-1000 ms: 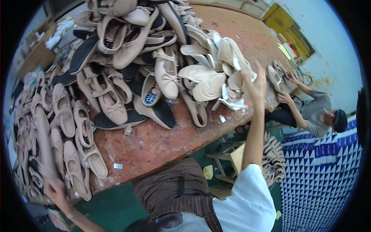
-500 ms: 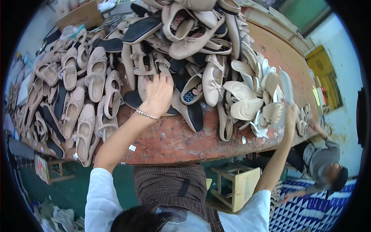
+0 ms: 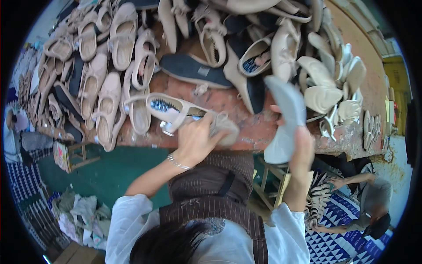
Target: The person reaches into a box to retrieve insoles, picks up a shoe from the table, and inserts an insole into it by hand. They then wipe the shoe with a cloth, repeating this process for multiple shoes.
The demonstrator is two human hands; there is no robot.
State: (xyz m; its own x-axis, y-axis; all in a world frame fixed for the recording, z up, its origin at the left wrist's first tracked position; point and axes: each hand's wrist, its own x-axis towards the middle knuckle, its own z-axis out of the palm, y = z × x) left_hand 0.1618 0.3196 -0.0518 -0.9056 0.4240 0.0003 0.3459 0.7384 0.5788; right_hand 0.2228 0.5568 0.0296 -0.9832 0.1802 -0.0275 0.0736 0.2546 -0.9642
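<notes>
A beige strap shoe [image 3: 225,129] is in my left hand [image 3: 194,140], its fingers closed around the toe half. The shoe lies on its side above the table's near edge, its opening showing a blue patterned lining. To the right, my right hand [image 3: 302,149] grips a pale insole [image 3: 288,103] that stands upright and bends toward its lower end. Some fingers of that hand are hidden behind the insole. Loose pale insoles [image 3: 323,97] lie in a pile just right of it. A dark-soled shoe [image 3: 193,70] rests sole up beyond my left hand.
Many beige shoes [image 3: 122,37] cover the left and far parts of the worn reddish table [image 3: 169,91]. Beneath the near edge, a wooden stool [image 3: 283,185] stands at the right. Another person [image 3: 373,198] sits at the lower right beside a row of shoes.
My left hand has drawn a shoe out of the heap toward me. My right hand has brought the insole leftward and nearer the shoe. The view has tilted down.
</notes>
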